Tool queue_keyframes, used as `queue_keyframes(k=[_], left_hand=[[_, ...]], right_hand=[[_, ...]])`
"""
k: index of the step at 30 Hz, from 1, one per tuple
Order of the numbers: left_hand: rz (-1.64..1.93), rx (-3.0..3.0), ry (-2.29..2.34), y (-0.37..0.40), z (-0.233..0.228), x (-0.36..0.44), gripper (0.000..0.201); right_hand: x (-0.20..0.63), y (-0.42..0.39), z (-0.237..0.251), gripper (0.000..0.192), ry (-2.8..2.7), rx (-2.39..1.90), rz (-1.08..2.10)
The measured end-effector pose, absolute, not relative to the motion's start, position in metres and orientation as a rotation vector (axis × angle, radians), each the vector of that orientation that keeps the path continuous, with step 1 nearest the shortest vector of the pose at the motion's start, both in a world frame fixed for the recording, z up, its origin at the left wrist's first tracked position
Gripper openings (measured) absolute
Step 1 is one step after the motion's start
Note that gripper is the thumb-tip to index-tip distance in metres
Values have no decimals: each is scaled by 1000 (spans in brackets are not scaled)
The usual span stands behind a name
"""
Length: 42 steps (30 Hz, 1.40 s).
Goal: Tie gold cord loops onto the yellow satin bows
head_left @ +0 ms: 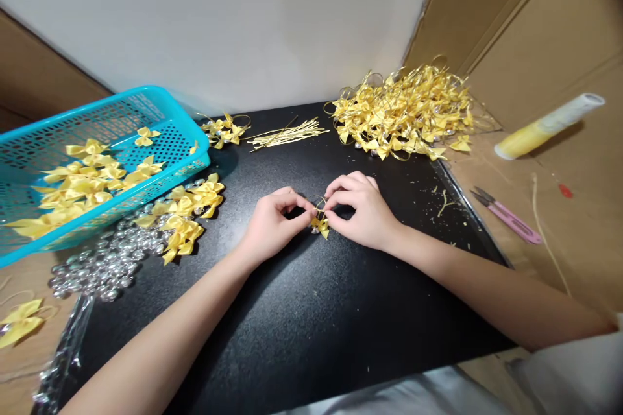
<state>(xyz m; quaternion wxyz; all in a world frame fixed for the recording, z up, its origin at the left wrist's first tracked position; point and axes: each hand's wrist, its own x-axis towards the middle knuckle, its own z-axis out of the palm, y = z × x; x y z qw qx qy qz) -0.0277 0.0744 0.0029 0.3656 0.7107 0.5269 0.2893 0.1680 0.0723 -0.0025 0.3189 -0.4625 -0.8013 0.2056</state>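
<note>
In the middle of the black board, both hands are pinched around a thin gold cord [320,205] that curves in a small loop. My left hand [277,220] grips it between thumb and index finger from the left. From the right, my right hand [357,207] pinches it the same way. Just below the fingertips hangs a small yellow ribbon bow [321,227] with what looks like a clear bead on it. How the cord ends lie inside the fingers is hidden. Cut gold cords [289,135] lie in a bundle beyond the hands.
A turquoise basket [187,126] with yellow bows stands at left, beside clear beads [109,266] and loose bows [182,233]. A large heap of corded bows [403,110] sits at back right. Pink-handled snips [511,217] and a yellow-white tube [549,126] lie at right.
</note>
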Motion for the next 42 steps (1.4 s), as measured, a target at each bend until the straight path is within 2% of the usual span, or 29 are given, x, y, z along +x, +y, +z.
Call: queue_keyframes(k=[3,9,11,20,26,30,34,37,42], left_hand=[[755,1847,1357,74,1,-29,14],[735,1882,1331,73,0,-29,15],[739,1891,1326,73,1,-29,14],[756,1972,1307,72,1,-31,13],[762,2050,1268,72,3,-32,12],[771,2087,1244,72,5,-32,12],[784,2112,1256,71,5,-32,12],[790,2130,1252,72,5,-32,12],[826,2161,1198,71,5,-33,10]], right_hand=[[169,72,-2,3,-2131,-1216,519],[166,72,-4,8,-2104,-1153,476],[166,72,-6,11,-2106,-1099,460],[177,74,-1,6,-2312,-733,458],[177,78,-1,6,-2154,-959,421],[178,80,-1,6,-2202,-1074,516],[185,82,9,15,-2133,-889,608],[188,84,13,12,-2025,-823,602],[185,88,6,9,-2324,-1070,644]])
